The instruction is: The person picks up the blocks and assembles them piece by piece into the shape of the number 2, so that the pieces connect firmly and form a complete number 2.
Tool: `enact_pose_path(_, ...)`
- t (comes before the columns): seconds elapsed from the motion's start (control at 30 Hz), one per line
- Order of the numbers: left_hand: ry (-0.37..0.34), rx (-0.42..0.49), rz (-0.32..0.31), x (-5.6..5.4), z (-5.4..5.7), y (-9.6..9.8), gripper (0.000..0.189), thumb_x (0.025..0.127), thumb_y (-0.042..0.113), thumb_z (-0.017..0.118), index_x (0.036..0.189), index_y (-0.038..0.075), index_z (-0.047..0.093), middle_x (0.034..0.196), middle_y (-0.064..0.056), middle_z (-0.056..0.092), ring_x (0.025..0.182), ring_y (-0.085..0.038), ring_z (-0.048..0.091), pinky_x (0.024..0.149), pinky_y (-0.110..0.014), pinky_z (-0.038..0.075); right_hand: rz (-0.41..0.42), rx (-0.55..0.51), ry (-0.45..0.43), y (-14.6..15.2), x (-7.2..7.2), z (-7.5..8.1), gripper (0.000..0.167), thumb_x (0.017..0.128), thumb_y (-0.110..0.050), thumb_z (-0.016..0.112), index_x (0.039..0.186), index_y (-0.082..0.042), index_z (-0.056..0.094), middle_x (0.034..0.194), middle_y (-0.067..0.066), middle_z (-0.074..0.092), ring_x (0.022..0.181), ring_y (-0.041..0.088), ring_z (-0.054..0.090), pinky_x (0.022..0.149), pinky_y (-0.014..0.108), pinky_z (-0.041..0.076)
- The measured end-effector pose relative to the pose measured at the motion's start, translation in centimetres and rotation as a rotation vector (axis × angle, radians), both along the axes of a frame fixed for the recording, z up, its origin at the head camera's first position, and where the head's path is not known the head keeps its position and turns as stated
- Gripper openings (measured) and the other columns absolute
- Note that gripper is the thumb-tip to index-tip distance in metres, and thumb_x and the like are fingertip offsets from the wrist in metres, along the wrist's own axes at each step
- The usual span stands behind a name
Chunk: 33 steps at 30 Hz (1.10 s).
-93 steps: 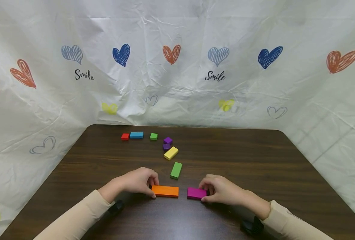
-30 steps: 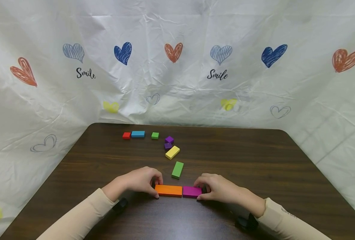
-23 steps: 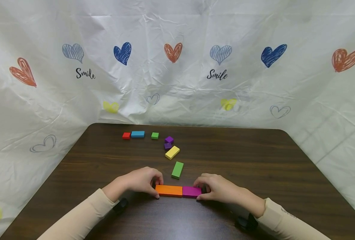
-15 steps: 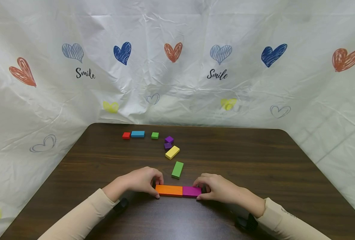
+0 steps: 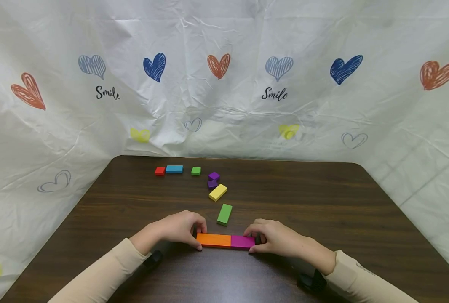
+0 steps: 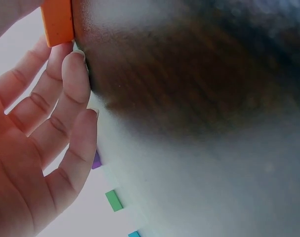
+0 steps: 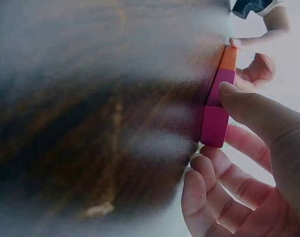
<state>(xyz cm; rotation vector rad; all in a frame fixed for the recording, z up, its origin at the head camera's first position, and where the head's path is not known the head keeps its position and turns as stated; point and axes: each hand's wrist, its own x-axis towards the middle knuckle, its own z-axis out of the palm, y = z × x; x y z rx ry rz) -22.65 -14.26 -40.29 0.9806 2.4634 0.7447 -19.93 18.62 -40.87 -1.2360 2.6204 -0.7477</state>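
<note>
In the head view an orange block (image 5: 214,240) and a shorter magenta block (image 5: 242,242) lie end to end on the table, their ends touching. My left hand (image 5: 180,228) pinches the orange block at its left end, thumb on the near side and fingers on the far side. The magenta block's right end is between the thumb and fingers of my right hand (image 5: 275,237). The right wrist view shows the thumb (image 7: 248,106) against the magenta block's side. In the left wrist view, only one end of the orange block (image 6: 58,22) shows.
Just beyond lies a green block (image 5: 224,214), then a yellow block (image 5: 218,192) and two purple cubes (image 5: 213,180). Toward the far edge of the brown table (image 5: 304,189) are a small green block (image 5: 196,171), a blue block (image 5: 174,169) and a red block (image 5: 160,171).
About three seconds ago a gap separated the orange and magenta blocks; they have since been brought together. Over the last half second both hands have stayed in place.
</note>
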Motion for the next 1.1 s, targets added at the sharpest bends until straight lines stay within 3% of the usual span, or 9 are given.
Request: enact_pose_path(1.1, -0.008, 0.006, -0.011, 0.04, -0.10, -0.23, 0.030, 0.080, 0.025, 0.090, 0.100, 0.018, 0.068, 0.087, 0.007, 0.059, 0.073, -0.008, 0.053, 0.065, -0.027, 0.048, -0.005, 0.028, -0.020, -0.06, 0.02, 0.19, 0.032, 0.091, -0.031, 0.081, 0.116, -0.013, 0.071, 0.095, -0.011, 0.056, 0.067, 0.000, 0.050, 0.062, 0.020, 0.046)
